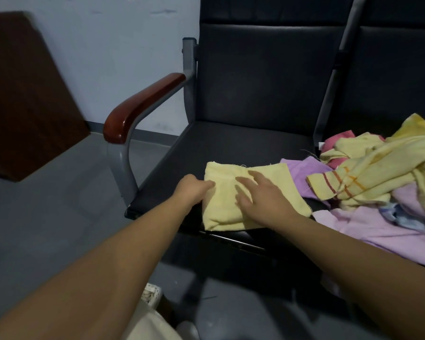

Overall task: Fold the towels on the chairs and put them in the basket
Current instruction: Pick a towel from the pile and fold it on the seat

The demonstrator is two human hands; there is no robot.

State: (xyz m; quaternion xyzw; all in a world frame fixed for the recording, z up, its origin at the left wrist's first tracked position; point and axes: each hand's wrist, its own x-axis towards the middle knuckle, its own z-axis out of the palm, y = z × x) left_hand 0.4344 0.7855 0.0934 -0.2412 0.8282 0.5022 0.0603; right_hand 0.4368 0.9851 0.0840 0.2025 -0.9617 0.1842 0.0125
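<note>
Folded yellow towel (221,209) sits near the chair seat's (219,143) front edge. Right hand (263,195) presses it, fingers spread flat. Left hand (194,187) curls at its left edge, can't tell if it's gripping. Towel pile (368,163) just beside.

No text, brand, number or sign can be read. A small white tag (321,144) sticks out at the edge of the pink towel (341,139), by the back right corner of the seat (231,148). Any print on it is too small to make out.
</note>
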